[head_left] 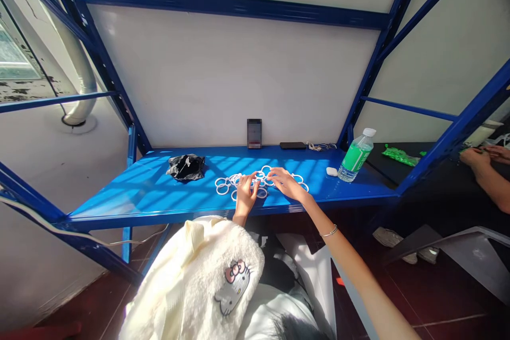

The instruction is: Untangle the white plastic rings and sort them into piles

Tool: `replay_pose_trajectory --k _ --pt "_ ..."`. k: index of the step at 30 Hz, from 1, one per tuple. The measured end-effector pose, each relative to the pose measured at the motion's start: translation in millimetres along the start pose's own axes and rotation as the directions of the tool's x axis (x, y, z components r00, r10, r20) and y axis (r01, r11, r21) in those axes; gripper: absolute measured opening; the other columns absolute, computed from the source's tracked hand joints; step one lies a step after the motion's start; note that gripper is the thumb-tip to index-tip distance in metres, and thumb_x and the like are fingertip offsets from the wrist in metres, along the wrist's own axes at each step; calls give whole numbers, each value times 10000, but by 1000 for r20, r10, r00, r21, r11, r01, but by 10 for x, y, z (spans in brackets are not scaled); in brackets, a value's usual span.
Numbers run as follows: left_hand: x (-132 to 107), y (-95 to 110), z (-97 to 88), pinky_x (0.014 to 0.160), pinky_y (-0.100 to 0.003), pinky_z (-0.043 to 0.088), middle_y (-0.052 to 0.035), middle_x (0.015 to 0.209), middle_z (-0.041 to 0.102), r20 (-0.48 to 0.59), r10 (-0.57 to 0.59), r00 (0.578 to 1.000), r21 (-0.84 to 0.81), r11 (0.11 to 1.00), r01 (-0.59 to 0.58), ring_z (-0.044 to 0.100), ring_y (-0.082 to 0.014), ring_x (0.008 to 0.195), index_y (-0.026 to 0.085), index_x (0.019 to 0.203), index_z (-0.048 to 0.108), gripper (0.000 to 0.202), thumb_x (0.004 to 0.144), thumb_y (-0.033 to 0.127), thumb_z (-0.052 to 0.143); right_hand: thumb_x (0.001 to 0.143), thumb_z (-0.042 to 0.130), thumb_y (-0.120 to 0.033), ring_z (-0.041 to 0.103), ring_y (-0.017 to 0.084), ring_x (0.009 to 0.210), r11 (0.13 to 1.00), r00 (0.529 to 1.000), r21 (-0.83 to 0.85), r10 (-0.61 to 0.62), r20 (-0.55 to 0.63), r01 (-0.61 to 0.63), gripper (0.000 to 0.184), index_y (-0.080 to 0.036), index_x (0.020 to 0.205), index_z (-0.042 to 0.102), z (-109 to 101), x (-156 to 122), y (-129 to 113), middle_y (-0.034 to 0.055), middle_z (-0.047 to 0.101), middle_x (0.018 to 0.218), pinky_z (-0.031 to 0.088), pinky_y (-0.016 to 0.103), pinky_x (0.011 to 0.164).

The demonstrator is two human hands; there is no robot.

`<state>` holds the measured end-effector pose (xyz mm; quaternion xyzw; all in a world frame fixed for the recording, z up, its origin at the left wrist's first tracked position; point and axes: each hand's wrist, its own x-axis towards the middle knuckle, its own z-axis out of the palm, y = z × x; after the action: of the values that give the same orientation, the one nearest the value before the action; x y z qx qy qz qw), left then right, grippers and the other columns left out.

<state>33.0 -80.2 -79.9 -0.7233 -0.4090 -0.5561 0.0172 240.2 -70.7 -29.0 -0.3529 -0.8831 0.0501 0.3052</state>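
Observation:
A cluster of thin white rings (pixel 223 186) is spread on the blue tabletop, some overlapping; their exact kind is not clear. My left hand (pixel 246 195) is over the near side of the cluster, thumb and fingers drawn together on a white ring, though the fingertips are small in view. From the right, my right hand (pixel 287 183) reaches into the same cluster, its bent fingers closed at a ring's edge. Part of the cluster is hidden beneath both hands. A bracelet circles my right wrist.
A crumpled black plastic bag (pixel 186 167) lies left on the blue table (pixel 131 191). A small upright device (pixel 254 134) leans at the back, beside a black phone (pixel 292 145) and cable. On the right are a green-labelled bottle (pixel 356 155), a white case (pixel 331 171) and another person's hands (pixel 476 158).

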Motion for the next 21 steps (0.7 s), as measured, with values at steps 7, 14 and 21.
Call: replay_pose_trajectory --k 7,14,21 --pt "-11 -66 30 889 -488 541 -80 1006 726 25 10 1000 -20 1000 -9 673 -265 936 254 1136 623 195 988 234 497 998 430 -211 585 269 1213 992 995 84 -98 31 95 297 -262 1056 717 112 2 -142 75 692 1184 499 512 1063" --pt "-25 -114 49 828 -449 561 -70 945 720 53 -23 998 -64 998 27 679 -254 904 242 1073 655 199 951 184 509 962 452 -173 600 258 1160 988 995 123 -92 -30 95 243 -218 1003 688 144 -12 -127 94 668 1143 495 491 1038" --pt "-25 -109 60 769 -379 571 -59 891 703 36 34 999 -96 995 -31 678 -218 871 223 1014 664 170 949 166 519 996 552 -357 511 259 1331 972 996 234 35 -87 -13 346 -259 1326 522 288 -10 -159 116 545 1391 451 469 1110"
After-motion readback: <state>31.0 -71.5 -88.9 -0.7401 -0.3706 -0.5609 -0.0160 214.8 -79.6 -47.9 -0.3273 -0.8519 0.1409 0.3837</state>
